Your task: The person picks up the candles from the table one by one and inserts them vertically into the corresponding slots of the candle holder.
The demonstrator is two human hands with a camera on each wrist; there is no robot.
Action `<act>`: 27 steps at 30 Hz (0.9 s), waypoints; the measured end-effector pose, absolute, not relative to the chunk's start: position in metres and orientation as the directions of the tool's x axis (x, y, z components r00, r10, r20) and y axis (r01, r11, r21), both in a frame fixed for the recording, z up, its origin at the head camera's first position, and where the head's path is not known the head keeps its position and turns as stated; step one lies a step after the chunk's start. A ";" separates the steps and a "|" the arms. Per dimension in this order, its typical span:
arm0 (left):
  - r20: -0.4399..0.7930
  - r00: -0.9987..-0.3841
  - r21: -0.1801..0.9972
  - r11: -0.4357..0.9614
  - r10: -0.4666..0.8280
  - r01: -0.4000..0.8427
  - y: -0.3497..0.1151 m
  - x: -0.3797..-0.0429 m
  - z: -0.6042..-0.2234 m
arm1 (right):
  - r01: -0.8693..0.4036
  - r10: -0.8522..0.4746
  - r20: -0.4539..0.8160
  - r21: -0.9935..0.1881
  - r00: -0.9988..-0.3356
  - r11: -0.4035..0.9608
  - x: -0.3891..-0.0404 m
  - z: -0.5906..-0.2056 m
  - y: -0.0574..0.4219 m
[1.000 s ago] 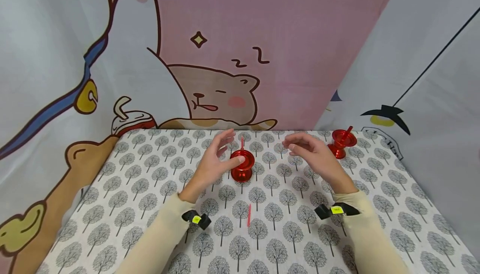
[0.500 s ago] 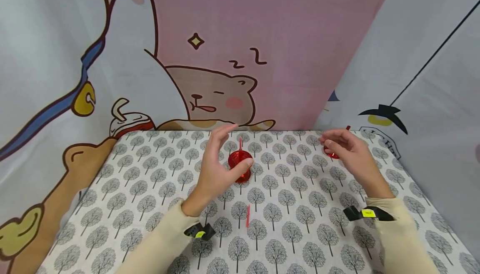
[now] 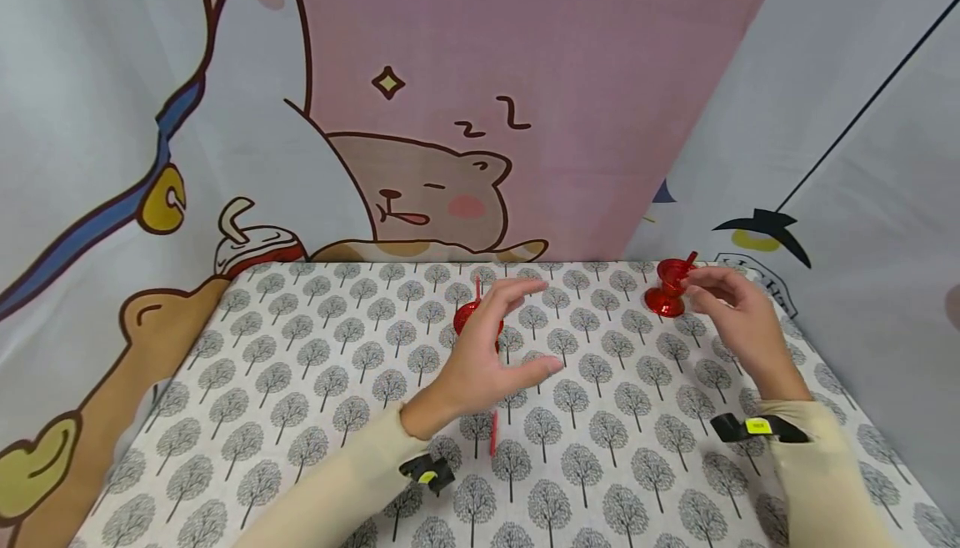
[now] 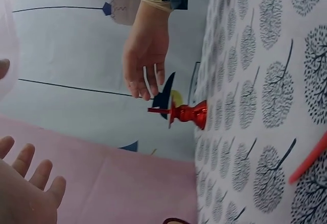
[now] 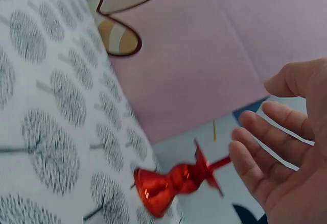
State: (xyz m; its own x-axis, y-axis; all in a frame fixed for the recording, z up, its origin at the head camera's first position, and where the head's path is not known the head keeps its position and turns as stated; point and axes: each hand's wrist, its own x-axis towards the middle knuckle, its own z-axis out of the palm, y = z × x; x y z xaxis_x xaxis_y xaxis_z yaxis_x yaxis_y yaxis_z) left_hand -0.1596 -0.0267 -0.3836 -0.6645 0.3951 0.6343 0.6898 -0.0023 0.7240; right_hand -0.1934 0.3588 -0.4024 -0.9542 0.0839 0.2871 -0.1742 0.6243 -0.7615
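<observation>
My left hand (image 3: 480, 364) is held above the cloth with fingers and thumb spread apart, nothing between them. Behind it stands a red candle holder (image 3: 467, 314), partly hidden by the hand, with a thin red candle (image 3: 477, 288) upright in it. At the far right a second shiny red candle holder (image 3: 666, 298) stands upright, a red stick-like candle (image 3: 691, 258) leaning in its dish. Just right of it is my right hand (image 3: 742, 323), fingers loosely bent and holding nothing; the left wrist view shows a gap between this hand and the holder (image 4: 189, 114).
A thin red stick (image 3: 494, 433) lies on the tree-print tablecloth (image 3: 337, 423), nearer to me than the left hand. Cartoon-printed curtains (image 3: 585, 114) rise behind and at both sides of the table.
My right hand has moved right, passing in front of the right candle holder to its right side. The left hand has shifted right and nearer, away from the middle holder. Both holders stay put.
</observation>
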 end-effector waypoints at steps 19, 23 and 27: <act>0.257 -0.802 0.917 0.126 0.539 0.379 0.009 -0.185 -0.416 | 0.071 0.227 0.069 -0.829 -0.972 0.555 -0.242 -0.440 0.387; 0.225 -0.817 0.916 0.172 0.531 0.364 0.016 -0.193 -0.423 | 0.067 0.150 0.016 -0.846 -0.989 0.529 -0.251 -0.446 0.390; 0.197 -0.829 0.913 0.211 0.524 0.350 0.021 -0.199 -0.427 | 0.071 0.103 -0.021 -0.855 -0.994 0.513 -0.258 -0.450 0.392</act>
